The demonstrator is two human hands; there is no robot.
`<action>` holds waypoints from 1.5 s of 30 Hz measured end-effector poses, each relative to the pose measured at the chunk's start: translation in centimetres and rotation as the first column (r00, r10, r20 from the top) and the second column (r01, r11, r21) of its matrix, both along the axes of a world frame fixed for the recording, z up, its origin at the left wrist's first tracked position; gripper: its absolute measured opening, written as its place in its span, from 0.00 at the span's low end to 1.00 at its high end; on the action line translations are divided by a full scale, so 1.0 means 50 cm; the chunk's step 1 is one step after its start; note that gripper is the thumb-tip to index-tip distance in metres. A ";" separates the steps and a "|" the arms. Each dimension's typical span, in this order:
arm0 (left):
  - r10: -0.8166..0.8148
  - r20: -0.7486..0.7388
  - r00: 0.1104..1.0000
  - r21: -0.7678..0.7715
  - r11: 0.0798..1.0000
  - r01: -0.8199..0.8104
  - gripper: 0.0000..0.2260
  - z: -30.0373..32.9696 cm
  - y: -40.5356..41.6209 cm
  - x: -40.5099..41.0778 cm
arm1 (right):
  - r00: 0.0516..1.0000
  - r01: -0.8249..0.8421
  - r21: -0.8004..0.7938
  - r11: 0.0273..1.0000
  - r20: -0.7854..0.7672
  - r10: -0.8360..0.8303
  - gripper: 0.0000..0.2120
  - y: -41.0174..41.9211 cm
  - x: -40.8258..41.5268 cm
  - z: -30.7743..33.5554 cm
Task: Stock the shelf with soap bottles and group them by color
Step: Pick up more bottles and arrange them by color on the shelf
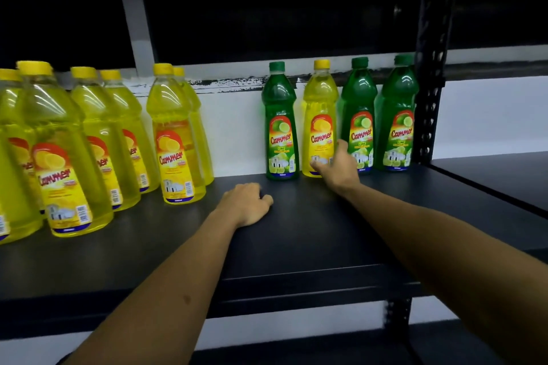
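My right hand (335, 170) reaches to the back of the black shelf (296, 246). Its fingertips touch the lower front of a lone yellow soap bottle (320, 115), and its thumb points up beside it. That bottle stands in a row with green bottles: one (280, 121) on its left and two on its right (358, 109) (397, 109). My left hand (246, 203) rests on the shelf in front of them, with loosely curled fingers that hold nothing. Several yellow bottles (175, 133) are grouped at the left.
Between the yellow group and the green row is a bare gap of shelf. A black perforated upright post (430, 104) stands just right of the last green bottle. Another dark shelf (498, 178) continues beyond it. A white wall runs behind the bottles.
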State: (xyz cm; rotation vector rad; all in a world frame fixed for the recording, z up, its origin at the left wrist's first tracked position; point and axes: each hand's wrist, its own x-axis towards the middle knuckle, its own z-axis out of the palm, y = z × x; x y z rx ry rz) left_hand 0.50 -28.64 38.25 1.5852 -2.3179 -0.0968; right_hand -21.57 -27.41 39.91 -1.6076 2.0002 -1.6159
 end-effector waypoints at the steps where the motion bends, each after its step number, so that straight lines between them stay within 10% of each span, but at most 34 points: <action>1: 0.000 -0.001 1.000 -0.008 1.000 0.000 0.19 -0.002 -0.002 -0.001 | 1.000 0.005 -0.006 1.000 0.006 -0.005 0.29 -0.007 -0.001 0.002; 45: -0.001 -0.198 0.980 -0.024 1.000 -0.004 0.07 0.020 0.214 0.060 | 0.983 -0.129 0.235 0.963 -0.101 0.156 0.32 0.239 0.067 -0.008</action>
